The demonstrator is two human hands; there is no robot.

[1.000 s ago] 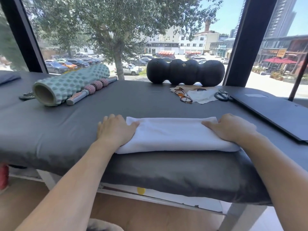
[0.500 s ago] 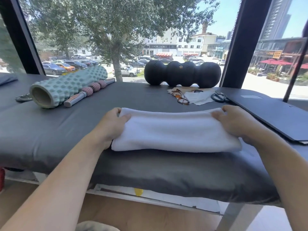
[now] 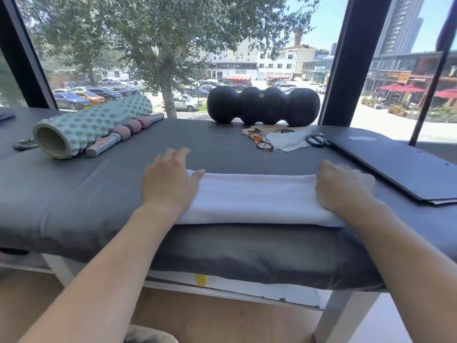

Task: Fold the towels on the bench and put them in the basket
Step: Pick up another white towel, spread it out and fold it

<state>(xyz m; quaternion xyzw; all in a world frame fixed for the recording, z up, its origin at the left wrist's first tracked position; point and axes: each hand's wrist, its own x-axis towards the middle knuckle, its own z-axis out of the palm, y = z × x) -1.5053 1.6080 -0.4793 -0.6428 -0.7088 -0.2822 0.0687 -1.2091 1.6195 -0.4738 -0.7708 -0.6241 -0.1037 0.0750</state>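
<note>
Pressing flat: left hand and right hand rest on the ends of the folded white towel at the desk near edge, fingers relaxed, gripping nothing. Soft, light, floppy; grab both short ends. Foam roller beyond.

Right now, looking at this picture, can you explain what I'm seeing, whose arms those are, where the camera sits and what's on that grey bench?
No machine here: a person wears a camera on the head, looking down at their own arms. The left hand and right hand rest on the ends of a folded white towel on the grey bench. Farther back lie a green foam roller, a pink massage stick, a black peanut roller, glasses, scissors and a dark flat panel. No basket shows.
</note>
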